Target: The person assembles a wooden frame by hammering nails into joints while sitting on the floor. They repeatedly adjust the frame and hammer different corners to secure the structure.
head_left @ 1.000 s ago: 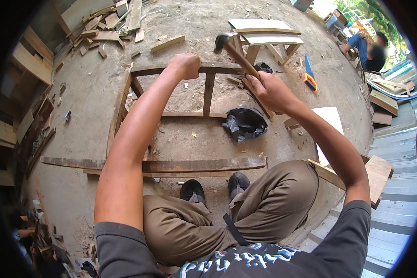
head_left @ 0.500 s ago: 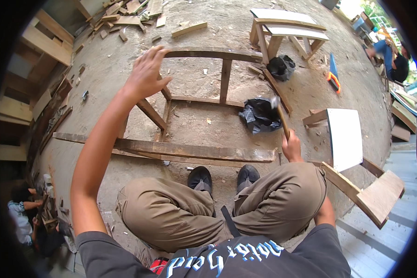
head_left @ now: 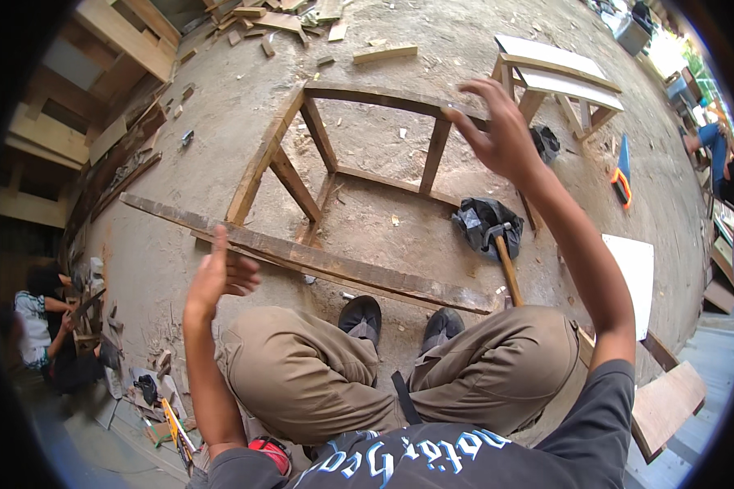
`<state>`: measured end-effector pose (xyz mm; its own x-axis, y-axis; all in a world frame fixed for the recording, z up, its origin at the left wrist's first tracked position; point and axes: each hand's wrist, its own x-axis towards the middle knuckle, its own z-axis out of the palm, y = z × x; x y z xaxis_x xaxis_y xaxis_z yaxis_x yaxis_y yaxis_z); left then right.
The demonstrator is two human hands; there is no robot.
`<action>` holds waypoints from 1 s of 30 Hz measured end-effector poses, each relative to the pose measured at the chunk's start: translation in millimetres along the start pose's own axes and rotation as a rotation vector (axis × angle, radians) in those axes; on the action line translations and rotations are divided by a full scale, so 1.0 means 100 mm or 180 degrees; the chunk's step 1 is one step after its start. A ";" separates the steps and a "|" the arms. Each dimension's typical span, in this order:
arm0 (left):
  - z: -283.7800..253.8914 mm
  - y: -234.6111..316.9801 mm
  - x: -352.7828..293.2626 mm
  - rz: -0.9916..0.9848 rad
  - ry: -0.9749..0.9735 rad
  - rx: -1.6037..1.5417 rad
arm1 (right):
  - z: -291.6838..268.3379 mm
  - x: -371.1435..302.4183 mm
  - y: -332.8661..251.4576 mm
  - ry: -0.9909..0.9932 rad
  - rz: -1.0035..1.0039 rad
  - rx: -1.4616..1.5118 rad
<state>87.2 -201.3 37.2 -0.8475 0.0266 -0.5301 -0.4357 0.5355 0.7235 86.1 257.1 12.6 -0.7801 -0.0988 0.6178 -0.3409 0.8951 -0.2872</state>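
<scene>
Your right knee (head_left: 532,328) is hiding the handle's end of the hammer (head_left: 508,270). Your right hand (head_left: 504,137) is covering part of the wooden frame (head_left: 271,155). Your left hand (head_left: 217,279) is showing blurred fingers (head_left: 242,275). The dark rim is cropping the person (head_left: 713,153) at far right.

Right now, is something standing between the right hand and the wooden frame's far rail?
Nothing visible stands between the right hand and the far rail; whether they touch, I cannot tell. The hammer and black bag lie nearer the right knee.
</scene>
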 end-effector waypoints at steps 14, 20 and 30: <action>0.64 0.21 -0.03 0.0434 -0.0416 -0.3334 | 0.81 0.77 0.28 -0.2034 0.1024 0.0398; 0.41 0.96 0.09 0.1311 -0.0616 -0.2708 | -0.03 0.75 0.29 -0.1209 0.1568 0.0403; 0.64 1.77 1.39 0.2939 0.0228 -0.1552 | 0.49 -0.12 0.26 0.1318 0.2147 0.1878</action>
<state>-88.4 -48.6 63.6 -0.9221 0.1932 0.3352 0.3286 -0.0664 0.9421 60.5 260.5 -38.5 -0.7002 0.6133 0.3655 -0.1871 0.3364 -0.9229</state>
